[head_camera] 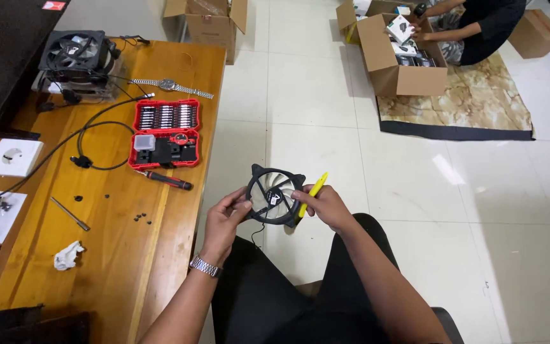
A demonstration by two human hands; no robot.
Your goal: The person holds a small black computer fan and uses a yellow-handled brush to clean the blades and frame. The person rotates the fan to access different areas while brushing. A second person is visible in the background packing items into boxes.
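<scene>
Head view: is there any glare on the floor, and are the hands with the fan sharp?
Head view: soft glare streaks on the tile floor; the fan, left hand and right hand are sharp; straight edges bow near the borders.

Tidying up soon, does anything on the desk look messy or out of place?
Small dark screws lie loose on the wooden table, a crumpled tissue sits near its edge, and a wristwatch lies among the tools.
</scene>
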